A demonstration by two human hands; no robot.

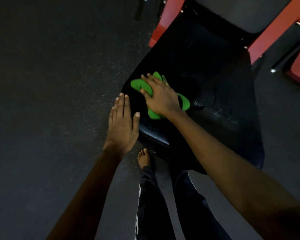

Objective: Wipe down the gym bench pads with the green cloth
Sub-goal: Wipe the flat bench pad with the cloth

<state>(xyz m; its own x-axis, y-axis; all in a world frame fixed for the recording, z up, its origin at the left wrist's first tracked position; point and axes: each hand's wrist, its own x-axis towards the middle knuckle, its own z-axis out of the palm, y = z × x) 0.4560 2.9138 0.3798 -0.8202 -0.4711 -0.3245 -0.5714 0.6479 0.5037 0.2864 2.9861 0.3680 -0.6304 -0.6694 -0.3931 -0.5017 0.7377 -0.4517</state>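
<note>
A black gym bench seat pad (206,87) fills the middle of the view, with damp streaks near its front. The green cloth (139,84) lies bunched on the pad's left part. My right hand (160,97) presses flat on the cloth with straight fingers. My left hand (122,123) hovers flat at the pad's left front corner, fingers straight and together, holding nothing. I cannot tell whether it touches the pad. A second grey-black back pad (246,13) sits at the top right.
Red steel frame bars (164,23) flank the bench at the top. Dark speckled rubber floor (50,75) spreads to the left. My bare foot (144,158) and dark trousers (156,205) stand just in front of the pad.
</note>
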